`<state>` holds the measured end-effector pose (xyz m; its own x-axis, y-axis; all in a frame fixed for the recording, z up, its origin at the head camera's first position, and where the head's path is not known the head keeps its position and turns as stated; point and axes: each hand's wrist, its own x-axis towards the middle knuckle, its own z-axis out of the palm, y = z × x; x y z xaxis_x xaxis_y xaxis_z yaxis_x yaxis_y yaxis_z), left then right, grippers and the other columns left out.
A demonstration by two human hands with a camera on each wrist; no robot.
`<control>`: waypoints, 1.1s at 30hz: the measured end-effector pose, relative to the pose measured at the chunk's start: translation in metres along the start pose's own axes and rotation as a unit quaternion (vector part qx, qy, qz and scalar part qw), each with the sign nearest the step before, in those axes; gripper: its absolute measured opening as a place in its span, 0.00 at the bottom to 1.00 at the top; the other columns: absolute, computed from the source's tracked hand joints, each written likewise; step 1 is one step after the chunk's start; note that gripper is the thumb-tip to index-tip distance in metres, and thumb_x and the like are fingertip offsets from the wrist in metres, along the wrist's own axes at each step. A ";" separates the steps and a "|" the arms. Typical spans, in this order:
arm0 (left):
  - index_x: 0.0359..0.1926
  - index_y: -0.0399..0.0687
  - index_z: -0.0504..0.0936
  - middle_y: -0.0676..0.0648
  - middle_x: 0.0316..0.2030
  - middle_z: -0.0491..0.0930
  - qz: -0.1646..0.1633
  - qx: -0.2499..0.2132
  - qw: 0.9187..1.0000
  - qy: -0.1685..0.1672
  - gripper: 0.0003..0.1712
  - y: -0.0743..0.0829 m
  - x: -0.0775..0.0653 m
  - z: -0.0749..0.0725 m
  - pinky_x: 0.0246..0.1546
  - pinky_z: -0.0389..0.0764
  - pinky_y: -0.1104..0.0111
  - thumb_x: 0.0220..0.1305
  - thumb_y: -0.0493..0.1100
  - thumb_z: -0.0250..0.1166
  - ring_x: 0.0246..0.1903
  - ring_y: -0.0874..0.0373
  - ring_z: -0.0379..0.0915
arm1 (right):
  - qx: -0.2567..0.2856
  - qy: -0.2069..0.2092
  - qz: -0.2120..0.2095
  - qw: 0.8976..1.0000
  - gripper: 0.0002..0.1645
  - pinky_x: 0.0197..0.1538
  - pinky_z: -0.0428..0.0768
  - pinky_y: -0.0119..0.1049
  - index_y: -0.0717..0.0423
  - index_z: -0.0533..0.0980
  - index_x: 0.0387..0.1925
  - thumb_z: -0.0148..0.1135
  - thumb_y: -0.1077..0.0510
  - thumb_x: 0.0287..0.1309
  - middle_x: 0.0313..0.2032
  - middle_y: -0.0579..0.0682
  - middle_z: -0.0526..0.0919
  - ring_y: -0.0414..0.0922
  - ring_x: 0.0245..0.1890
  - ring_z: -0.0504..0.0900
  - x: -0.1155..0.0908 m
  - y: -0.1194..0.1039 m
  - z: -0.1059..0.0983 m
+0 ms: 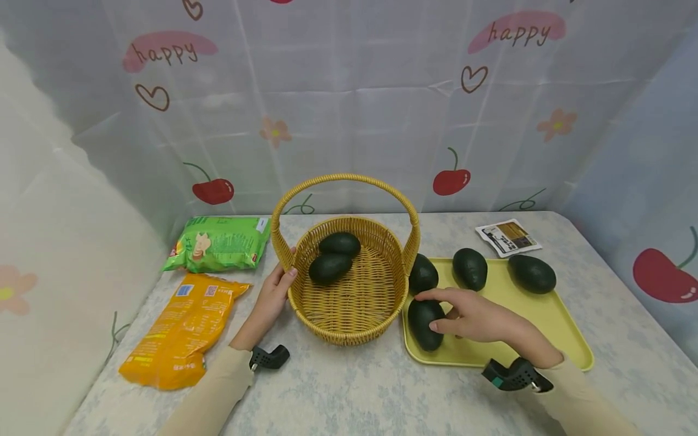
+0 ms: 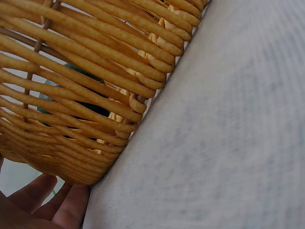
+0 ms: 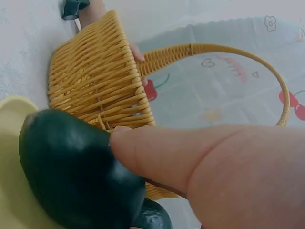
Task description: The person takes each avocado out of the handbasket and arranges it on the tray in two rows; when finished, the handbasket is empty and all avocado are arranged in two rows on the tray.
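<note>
A yellow wicker basket with an arched handle stands mid-table, two dark green avocados inside. My left hand holds its left side near the handle's foot, thumb at the rim; in the left wrist view the fingers lie against the outer weave. To the right, a pale yellow tray carries several more avocados. My right hand grasps the near-left avocado, thumb and index finger spread over it. In the right wrist view the thumb presses on that avocado.
On the left lie a green snack bag and, nearer, an orange bag. A small white-and-brown packet is behind the tray. A printed curtain hangs along the table's back edge.
</note>
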<state>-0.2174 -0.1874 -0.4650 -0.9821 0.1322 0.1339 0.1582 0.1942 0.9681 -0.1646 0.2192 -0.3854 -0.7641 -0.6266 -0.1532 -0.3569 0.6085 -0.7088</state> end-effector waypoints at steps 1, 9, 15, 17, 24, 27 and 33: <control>0.81 0.53 0.54 0.40 0.79 0.56 0.001 0.002 1.000 0.001 0.31 0.000 0.000 0.000 0.54 0.71 0.83 0.83 0.47 0.47 0.74 0.44 0.59 | 0.002 0.000 0.001 1.000 0.34 0.43 0.81 0.31 0.57 0.71 0.69 0.66 0.50 0.67 0.67 0.64 0.74 0.42 0.44 0.86 0.000 0.000 0.000; 0.82 0.55 0.52 0.45 0.80 0.54 -0.006 0.004 1.000 -0.002 0.33 0.001 -0.001 0.000 0.62 0.71 0.75 0.82 0.49 0.48 0.76 0.47 0.57 | -0.007 0.021 -0.030 0.999 0.30 0.46 0.83 0.32 0.58 0.72 0.66 0.66 0.52 0.67 0.64 0.62 0.77 0.48 0.50 0.86 0.003 0.002 0.005; 0.82 0.56 0.51 0.43 0.80 0.53 -0.011 0.000 1.000 -0.008 0.33 0.000 -0.001 0.000 0.67 0.72 0.58 0.83 0.50 0.47 0.76 0.45 0.57 | -0.017 0.055 -0.049 0.997 0.26 0.47 0.84 0.37 0.55 0.76 0.61 0.68 0.55 0.64 0.61 0.57 0.80 0.49 0.55 0.80 0.006 0.002 0.012; 0.82 0.55 0.51 0.43 0.80 0.53 -0.010 0.006 1.000 -0.007 0.33 0.000 -0.001 0.000 0.64 0.74 0.64 0.83 0.50 0.46 0.76 0.44 0.58 | -0.019 0.053 -0.040 0.998 0.25 0.47 0.84 0.36 0.53 0.77 0.60 0.69 0.55 0.62 0.60 0.55 0.80 0.47 0.53 0.80 0.006 0.002 0.011; 0.82 0.54 0.52 0.43 0.80 0.54 -0.002 0.015 1.000 -0.003 0.32 0.000 0.000 0.000 0.58 0.72 0.78 0.83 0.49 0.47 0.76 0.45 0.57 | 0.001 0.020 -0.009 1.000 0.27 0.34 0.76 0.31 0.54 0.75 0.61 0.69 0.55 0.62 0.58 0.58 0.79 0.34 0.30 0.76 0.001 0.003 0.003; 0.82 0.55 0.52 0.42 0.80 0.55 -0.003 0.014 1.000 -0.005 0.32 0.000 0.000 0.000 0.58 0.74 0.75 0.83 0.49 0.47 0.75 0.44 0.59 | 0.011 0.013 -0.007 1.000 0.28 0.33 0.75 0.31 0.56 0.74 0.63 0.68 0.54 0.63 0.59 0.59 0.78 0.33 0.26 0.75 0.001 0.004 0.003; 0.82 0.55 0.51 0.43 0.80 0.54 -0.009 0.007 1.000 -0.008 0.33 0.000 -0.001 0.000 0.64 0.74 0.66 0.83 0.49 0.46 0.75 0.45 0.58 | 0.020 0.011 -0.010 1.000 0.28 0.35 0.78 0.31 0.57 0.73 0.63 0.68 0.54 0.64 0.61 0.62 0.77 0.34 0.30 0.80 0.002 0.003 0.004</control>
<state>-0.2165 -0.1878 -0.4648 -0.9832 0.1439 0.1125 0.1414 0.2101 0.9674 -0.1652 0.2178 -0.3907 -0.7688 -0.6275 -0.1230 -0.3512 0.5752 -0.7388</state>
